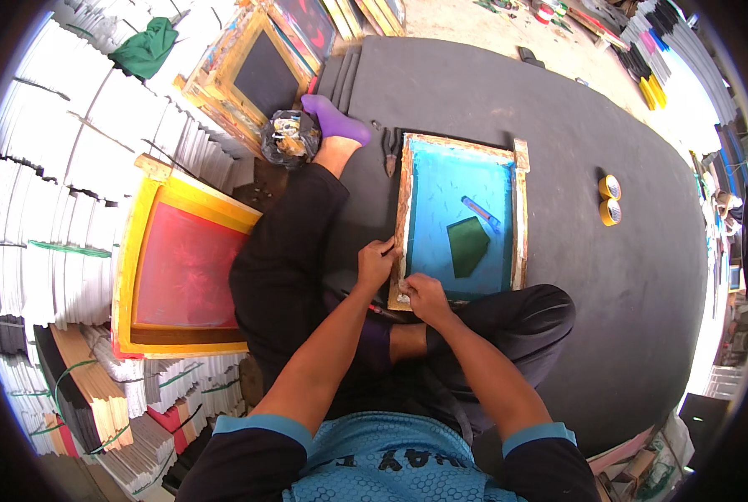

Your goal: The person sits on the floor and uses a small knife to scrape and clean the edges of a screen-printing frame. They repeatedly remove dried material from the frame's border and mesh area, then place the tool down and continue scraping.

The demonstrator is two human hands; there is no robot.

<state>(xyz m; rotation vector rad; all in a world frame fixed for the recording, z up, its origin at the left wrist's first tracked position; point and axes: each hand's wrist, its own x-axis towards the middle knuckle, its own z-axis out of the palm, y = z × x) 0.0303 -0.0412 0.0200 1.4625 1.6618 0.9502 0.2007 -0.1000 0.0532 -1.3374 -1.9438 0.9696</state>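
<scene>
Left fingers [387, 245]: bunched against wooden frame [403, 192] | right fingers [411, 285]: curled at its corner | grips unclear

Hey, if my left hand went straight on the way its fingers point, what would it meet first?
The left rail of the wooden frame, which your left hand already seems to touch. Whether it would clear the rail is hard to judge from above.
</scene>
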